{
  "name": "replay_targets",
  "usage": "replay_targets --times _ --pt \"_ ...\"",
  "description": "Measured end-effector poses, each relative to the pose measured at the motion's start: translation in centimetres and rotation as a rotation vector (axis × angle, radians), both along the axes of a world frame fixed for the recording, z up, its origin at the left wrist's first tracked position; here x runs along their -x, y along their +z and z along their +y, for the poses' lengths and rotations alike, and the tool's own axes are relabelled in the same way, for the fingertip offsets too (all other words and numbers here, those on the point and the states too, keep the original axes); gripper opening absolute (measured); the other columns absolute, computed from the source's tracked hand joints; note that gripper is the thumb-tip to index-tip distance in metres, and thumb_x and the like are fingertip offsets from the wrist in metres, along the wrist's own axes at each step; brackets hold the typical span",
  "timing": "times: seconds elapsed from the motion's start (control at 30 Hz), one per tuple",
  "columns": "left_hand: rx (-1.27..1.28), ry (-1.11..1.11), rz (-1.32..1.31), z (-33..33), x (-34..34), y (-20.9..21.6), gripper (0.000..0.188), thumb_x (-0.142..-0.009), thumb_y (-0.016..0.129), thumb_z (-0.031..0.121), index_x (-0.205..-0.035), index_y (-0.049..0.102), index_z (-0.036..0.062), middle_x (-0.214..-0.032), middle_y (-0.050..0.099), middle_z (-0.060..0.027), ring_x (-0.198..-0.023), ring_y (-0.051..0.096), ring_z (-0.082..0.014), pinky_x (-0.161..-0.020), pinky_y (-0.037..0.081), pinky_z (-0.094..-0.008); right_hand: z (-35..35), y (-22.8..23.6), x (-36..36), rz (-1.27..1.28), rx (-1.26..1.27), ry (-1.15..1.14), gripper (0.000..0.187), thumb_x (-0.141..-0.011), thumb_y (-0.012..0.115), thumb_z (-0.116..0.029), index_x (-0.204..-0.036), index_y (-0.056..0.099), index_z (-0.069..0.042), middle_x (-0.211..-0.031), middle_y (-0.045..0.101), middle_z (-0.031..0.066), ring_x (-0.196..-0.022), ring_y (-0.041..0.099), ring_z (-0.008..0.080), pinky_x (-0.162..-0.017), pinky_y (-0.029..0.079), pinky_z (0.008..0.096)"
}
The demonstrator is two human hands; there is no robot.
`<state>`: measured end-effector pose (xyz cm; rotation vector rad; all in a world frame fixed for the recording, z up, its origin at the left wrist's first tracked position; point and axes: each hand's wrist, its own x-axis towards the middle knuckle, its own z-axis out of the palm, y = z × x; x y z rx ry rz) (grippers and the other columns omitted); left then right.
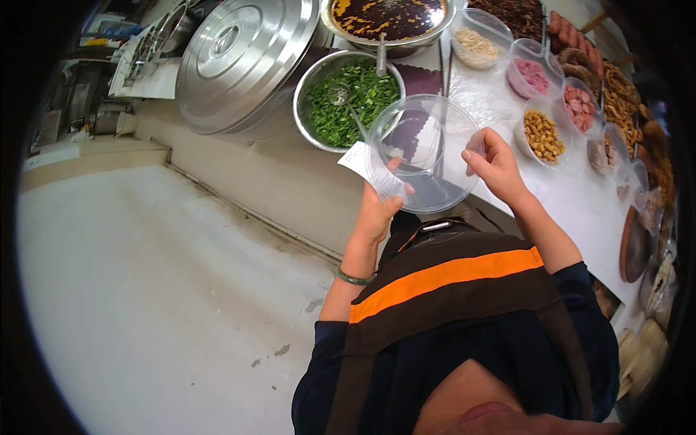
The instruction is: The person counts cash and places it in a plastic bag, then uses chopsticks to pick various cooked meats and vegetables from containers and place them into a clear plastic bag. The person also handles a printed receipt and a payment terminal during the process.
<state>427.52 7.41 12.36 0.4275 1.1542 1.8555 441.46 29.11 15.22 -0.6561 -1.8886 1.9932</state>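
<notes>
A clear round plastic bowl (pixel 442 187) with nothing in it is held in front of my body, near the counter's edge. My left hand (pixel 375 216) grips its left side and also pins a white printed paper slip (pixel 371 172) against it. Through the clear wall I see some of the left fingers. On the opposite rim, my right hand (pixel 500 170) pinches the edge between thumb and curled fingers. Just beyond the bowl stands a steel basin (pixel 299 109) of chopped greens (pixel 348 116), with a slotted ladle (pixel 339 93) resting in it.
A large steel lid (pixel 243 65) leans at the left. Behind the greens is a bowl of dark oily sauce (pixel 388 18). Along the white counter (pixel 475 101) at right stand several plastic tubs, including yellow-brown cubes (pixel 544 136), pink shreds (pixel 529 76) and sliced sausage (pixel 578 105).
</notes>
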Motion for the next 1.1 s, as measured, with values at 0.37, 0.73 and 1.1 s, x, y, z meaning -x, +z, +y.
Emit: replay_targets --times 0.37,0.73,1.1 --pt "-0.237 -0.199 -0.196 1.6 0.4 1.4 0.057 -0.099 0.040 0.044 -0.142 0.031 0.0072 -0.143 0.037 -0.0276 -0.093 0.064 -0.0296 -0.082 0.052 -0.0384 1.0 -3.0 -11.1 -0.372 0.277 -0.439 0.013 -0.086 0.062 -0.015 -0.083 0.051 -0.008 -0.076 0.056 0.0026 -0.063 0.057 0.0111 -0.054 0.044 0.0229" --pt "-0.279 -0.255 -0.377 3.3 -0.3 1.4 0.050 -0.102 0.036 0.031 -0.144 0.024 0.0085 -0.138 0.044 -0.0248 -0.090 0.065 -0.0301 -0.082 0.052 -0.0379 0.3 -5.4 -11.4 -0.509 0.286 -0.483 0.022 -0.089 0.064 -0.023 -0.085 0.051 -0.007 -0.075 0.056 0.0018 -0.064 0.058 0.0105 -0.054 0.046 0.0215" --pt "-0.227 -0.213 -0.405 2.9 -0.4 0.9 0.046 -0.102 0.032 0.030 -0.142 0.025 0.0079 -0.135 0.047 -0.0226 -0.088 0.065 -0.0309 -0.081 0.053 -0.0385 0.4 -5.4 -11.7 -0.545 0.347 -0.436 0.028 -0.093 0.059 -0.033 -0.086 0.051 -0.008 -0.081 0.056 0.0028 -0.068 0.062 0.0124 -0.054 0.045 0.0211"
